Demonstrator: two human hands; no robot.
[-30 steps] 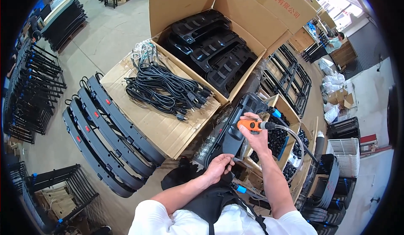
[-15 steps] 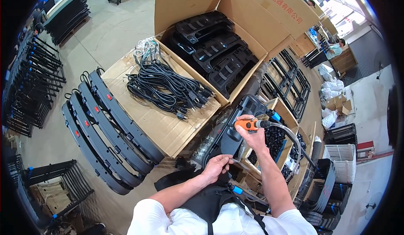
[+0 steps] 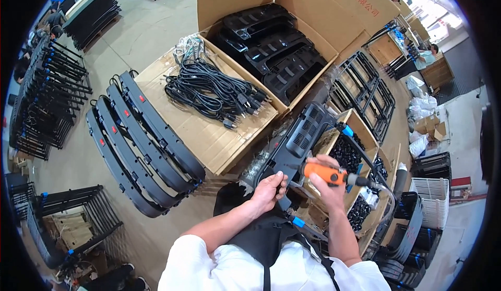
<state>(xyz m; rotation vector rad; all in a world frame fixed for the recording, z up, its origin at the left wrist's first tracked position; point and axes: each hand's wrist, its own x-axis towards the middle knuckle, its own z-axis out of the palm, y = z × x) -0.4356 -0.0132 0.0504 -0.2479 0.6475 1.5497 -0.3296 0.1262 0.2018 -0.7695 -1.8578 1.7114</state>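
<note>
Your left hand (image 3: 267, 191) closes its fingers on the black vented housing (image 3: 298, 144), steadying it across your lap above the parts box (image 3: 360, 134); your right hand (image 3: 324, 186) wraps the orange power screwdriver (image 3: 326, 173), tip aimed at the housing

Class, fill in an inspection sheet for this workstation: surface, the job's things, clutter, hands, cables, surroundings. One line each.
Surface: flattened cardboard sheet on a concrete floor.
Job's things: long black vented plastic part in front of the person; orange power tool at its near end.
Clutter: open carton of small black pieces; big carton of black moulded parts.
Hands: left hand grips the part's near end; right hand wraps the tool.
Cables: bundle of black power cords on the cardboard; the tool's hose trails right.
Surroundings: curved black panels stacked left; black metal frames far left; another person far right.
</note>
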